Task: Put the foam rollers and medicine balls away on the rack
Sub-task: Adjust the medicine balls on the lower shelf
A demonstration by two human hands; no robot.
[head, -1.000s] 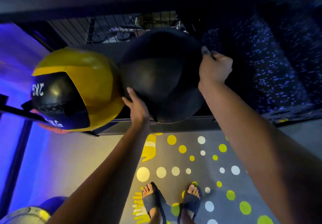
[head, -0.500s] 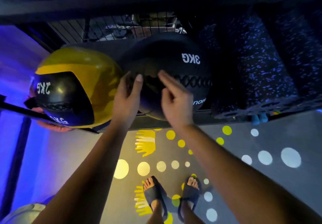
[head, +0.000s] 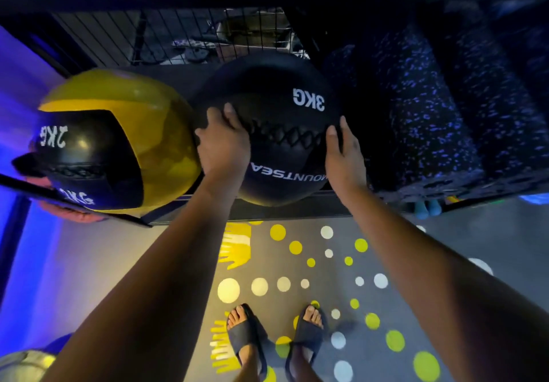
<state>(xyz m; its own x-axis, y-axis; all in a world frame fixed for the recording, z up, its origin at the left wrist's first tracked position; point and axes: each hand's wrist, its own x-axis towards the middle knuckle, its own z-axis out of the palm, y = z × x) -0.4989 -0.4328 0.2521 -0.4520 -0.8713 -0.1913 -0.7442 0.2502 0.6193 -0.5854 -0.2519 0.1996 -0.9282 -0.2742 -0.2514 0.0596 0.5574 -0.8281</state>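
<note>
A black 3KG medicine ball (head: 279, 84) sits on the rack shelf, against its front rail (head: 297, 212). My left hand (head: 222, 143) lies on the ball's left front, fingers spread over the stitched seam. My right hand (head: 344, 152) presses flat against the ball's right side with straight fingers. A yellow and black 2KG medicine ball (head: 142, 120) rests on the same shelf, touching the black ball on its left. Dark speckled foam rollers (head: 416, 114) lie on the shelf just right of the black ball.
A wire mesh panel (head: 118, 36) closes the back of the rack. A reddish object (head: 74, 213) shows under the yellow ball. Another ball (head: 23, 364) sits at the bottom left. My sandalled feet stand on the dotted floor (head: 297, 262) below the shelf.
My right hand slid from the ball's front to its right side, and my left hand moved further onto its left front. The ball's 3KG label now faces more toward me.
</note>
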